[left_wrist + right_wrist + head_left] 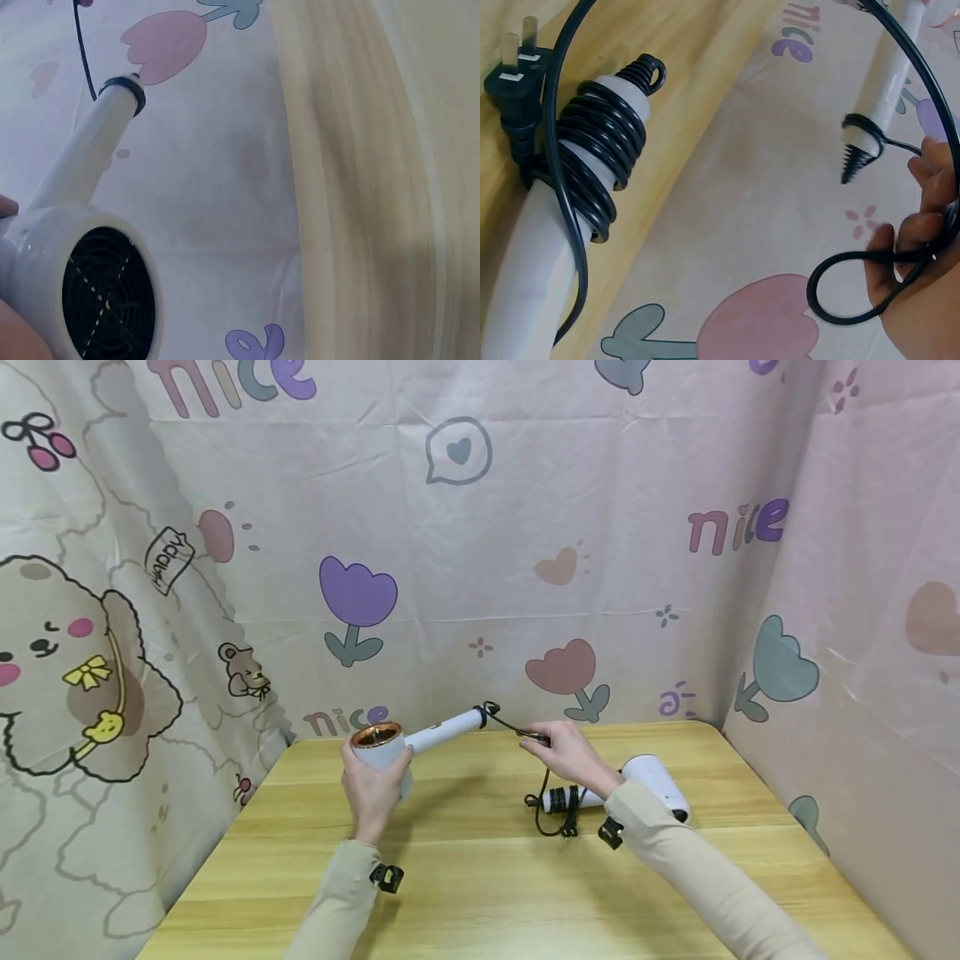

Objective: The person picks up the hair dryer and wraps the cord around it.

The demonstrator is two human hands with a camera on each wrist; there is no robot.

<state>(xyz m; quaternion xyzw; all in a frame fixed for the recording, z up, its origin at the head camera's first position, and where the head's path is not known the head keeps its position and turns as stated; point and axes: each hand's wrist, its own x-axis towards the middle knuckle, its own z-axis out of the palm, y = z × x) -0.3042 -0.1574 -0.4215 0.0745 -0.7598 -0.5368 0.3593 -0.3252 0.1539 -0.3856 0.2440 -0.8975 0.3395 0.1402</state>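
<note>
My left hand [377, 789] grips the barrel of a white hair dryer [444, 732] above the table's left half. Its copper-rimmed end faces up in the head view. The dark round grille [109, 296] on the opposite end shows in the left wrist view. A black power cord [512, 724] is looped at the end of the handle and stretches across to my right hand [568, 752], whose fingers hold it. From that hand the cord hangs in a loop. A second white hair dryer [652, 781] lies on the table beneath my right wrist, its own cord [592, 154] wound round the handle.
The wooden table [480, 893] reaches back to a printed curtain [480, 543], which also hangs along both sides. A two-pin plug [517, 90] lies beside the second dryer's handle. Each wrist wears a small black camera [387, 877].
</note>
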